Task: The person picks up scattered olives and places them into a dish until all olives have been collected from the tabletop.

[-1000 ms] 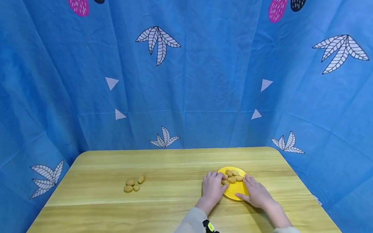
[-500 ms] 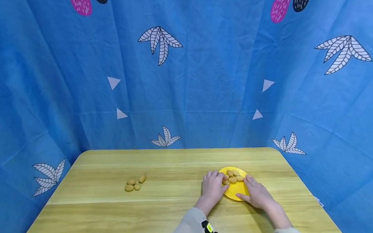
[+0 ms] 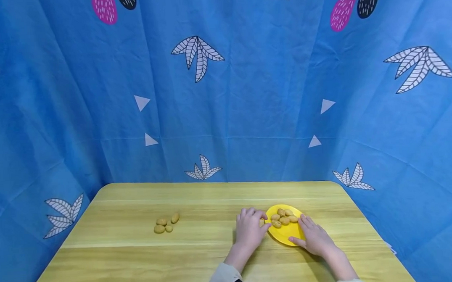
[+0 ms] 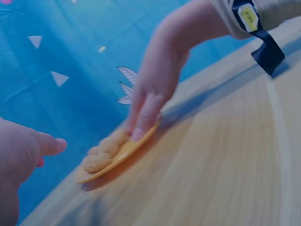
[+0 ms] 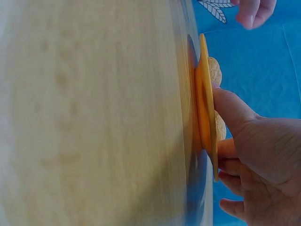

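Observation:
Several tan, oval, walnut-like nuts (image 3: 284,221) lie grouped on a round yellow plate (image 3: 284,237) at the right of the table. Just left of the plate is my left hand (image 3: 249,230), fingers loosely bent and thumb apart. No nut shows at its thumb (image 4: 52,145) in the left wrist view. My right hand (image 3: 316,240) rests on the plate's right rim with straight fingers and thumb spread. In the right wrist view its thumb (image 5: 230,106) lies over the plate's upper face, and the nuts (image 5: 215,70) show partly behind it.
A second small group of similar nuts (image 3: 161,221) lies on the left half of the wooden table (image 3: 148,262). A blue curtain (image 3: 262,93) with leaf prints hangs behind the table and around its sides.
My left hand has drawn back leftward from the nuts, which stay on the plate. The right hand stays on the rim. The whole head view has shifted slightly.

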The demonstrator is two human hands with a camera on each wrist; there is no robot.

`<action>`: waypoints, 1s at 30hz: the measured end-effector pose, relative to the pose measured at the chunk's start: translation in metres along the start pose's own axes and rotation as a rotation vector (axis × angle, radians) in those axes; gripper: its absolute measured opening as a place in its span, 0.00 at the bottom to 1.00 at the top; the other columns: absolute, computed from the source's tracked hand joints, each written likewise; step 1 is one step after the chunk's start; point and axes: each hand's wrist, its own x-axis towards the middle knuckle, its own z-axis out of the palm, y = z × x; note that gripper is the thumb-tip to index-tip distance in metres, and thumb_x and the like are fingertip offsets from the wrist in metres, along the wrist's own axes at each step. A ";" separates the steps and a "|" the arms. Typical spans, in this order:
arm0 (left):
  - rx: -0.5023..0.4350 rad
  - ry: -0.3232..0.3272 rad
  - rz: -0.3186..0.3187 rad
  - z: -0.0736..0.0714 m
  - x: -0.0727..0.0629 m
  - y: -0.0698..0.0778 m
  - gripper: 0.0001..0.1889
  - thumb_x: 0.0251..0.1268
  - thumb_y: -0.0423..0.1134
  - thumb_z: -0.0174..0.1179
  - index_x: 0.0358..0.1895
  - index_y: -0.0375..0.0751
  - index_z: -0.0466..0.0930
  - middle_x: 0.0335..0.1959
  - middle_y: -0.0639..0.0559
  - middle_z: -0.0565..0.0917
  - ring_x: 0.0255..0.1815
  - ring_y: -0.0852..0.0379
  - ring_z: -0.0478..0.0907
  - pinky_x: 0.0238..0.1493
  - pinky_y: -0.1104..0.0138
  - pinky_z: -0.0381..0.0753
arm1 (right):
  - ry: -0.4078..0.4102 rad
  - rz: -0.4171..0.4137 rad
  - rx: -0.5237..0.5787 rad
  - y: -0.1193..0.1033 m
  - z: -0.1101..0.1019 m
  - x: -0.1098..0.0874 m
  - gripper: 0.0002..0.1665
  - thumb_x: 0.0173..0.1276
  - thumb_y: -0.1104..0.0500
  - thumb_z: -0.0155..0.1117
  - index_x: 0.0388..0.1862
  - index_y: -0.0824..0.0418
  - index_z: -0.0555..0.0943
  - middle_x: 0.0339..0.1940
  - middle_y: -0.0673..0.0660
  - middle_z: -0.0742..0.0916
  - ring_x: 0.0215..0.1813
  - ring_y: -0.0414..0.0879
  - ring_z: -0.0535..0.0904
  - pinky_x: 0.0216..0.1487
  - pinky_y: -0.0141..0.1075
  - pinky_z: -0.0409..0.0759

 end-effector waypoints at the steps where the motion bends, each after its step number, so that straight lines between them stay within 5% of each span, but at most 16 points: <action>1: -0.005 0.008 -0.010 -0.003 -0.001 -0.002 0.10 0.53 0.52 0.71 0.36 0.58 0.82 0.39 0.62 0.83 0.42 0.59 0.71 0.44 0.66 0.66 | -0.005 0.004 0.004 0.000 0.000 0.000 0.50 0.68 0.38 0.58 0.68 0.79 0.63 0.73 0.76 0.62 0.74 0.72 0.56 0.70 0.64 0.58; 20: -0.079 0.182 -0.155 -0.063 -0.021 -0.049 0.10 0.53 0.47 0.71 0.38 0.52 0.84 0.39 0.57 0.84 0.44 0.55 0.73 0.44 0.63 0.65 | -0.012 -0.007 -0.001 0.003 0.002 0.001 0.51 0.68 0.37 0.57 0.69 0.79 0.62 0.74 0.76 0.61 0.74 0.73 0.56 0.70 0.64 0.57; 30: -0.051 0.248 -0.253 -0.087 -0.039 -0.089 0.11 0.52 0.43 0.73 0.38 0.50 0.85 0.38 0.54 0.85 0.42 0.52 0.74 0.42 0.61 0.64 | -0.020 -0.014 -0.011 0.003 0.001 0.001 0.52 0.68 0.36 0.57 0.68 0.80 0.62 0.73 0.77 0.61 0.74 0.73 0.56 0.70 0.64 0.57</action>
